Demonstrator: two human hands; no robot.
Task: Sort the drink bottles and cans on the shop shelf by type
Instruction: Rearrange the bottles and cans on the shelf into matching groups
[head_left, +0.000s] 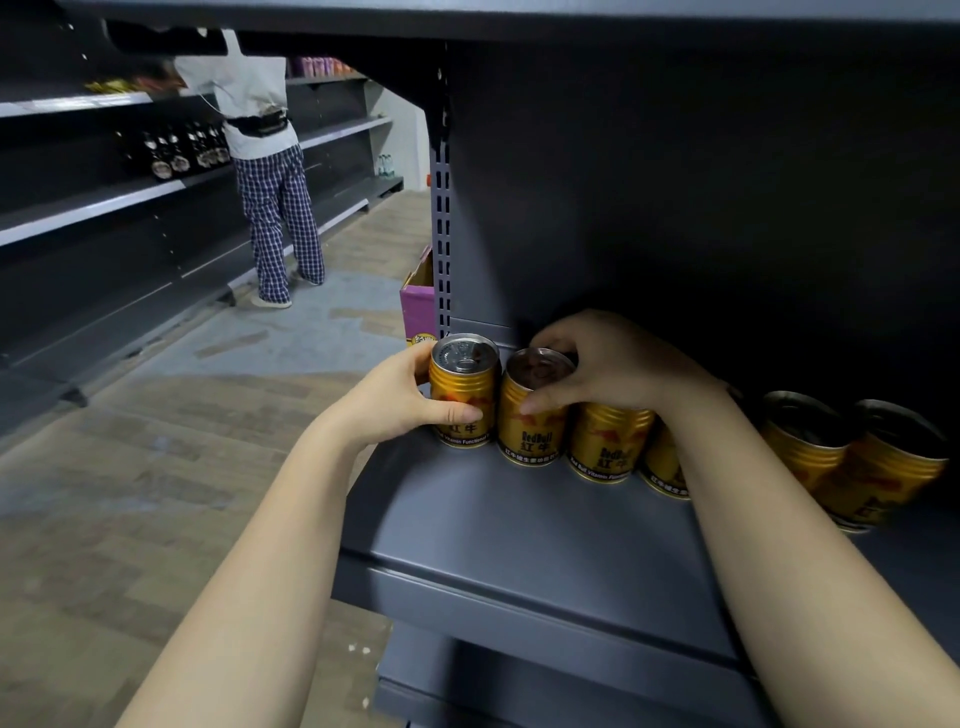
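Several gold Red Bull cans stand in a row on the dark grey shelf (519, 525). My left hand (400, 400) grips the leftmost can (462, 395) from its left side, thumb across the front. My right hand (602, 369) is closed over the top of the second can (530, 431). A third can (608, 441) and a fourth can (665, 467), partly hidden by my right forearm, follow to the right. Two more cans (852, 457) stand further right in shadow.
The shelf's slotted upright post (441, 208) rises just behind the leftmost can. A purple cardboard box (418, 301) sits on the floor beyond it. Across the aisle a person in checked trousers (280, 218) faces shelving with dark bottles (176, 150).
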